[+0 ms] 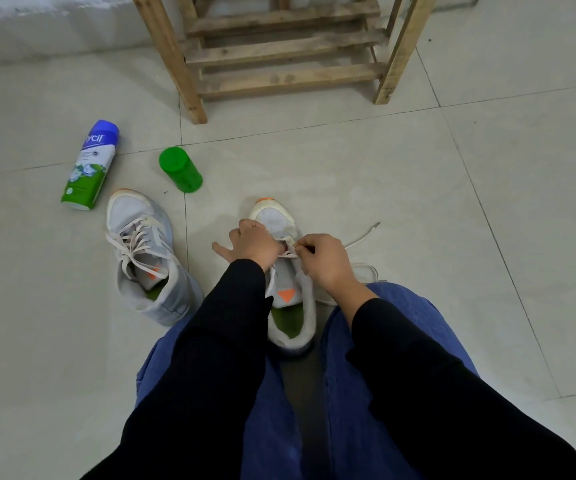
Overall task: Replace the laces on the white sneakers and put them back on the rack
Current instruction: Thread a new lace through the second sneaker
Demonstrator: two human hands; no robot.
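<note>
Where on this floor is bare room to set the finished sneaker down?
Bare tiles lie right of the sneaker being laced, past its loose lace, and between it and the wooden rack. Crowded on the left: laced sneaker, green container, blue-capped bottle.

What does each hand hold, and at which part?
The right hand pinches the lace above the eyelets. The left hand grips the sneaker at its upper, behind the toe; whether it also holds lace cannot be told.

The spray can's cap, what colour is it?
Blue; the cap on the spray can shows best in the head view.
</note>
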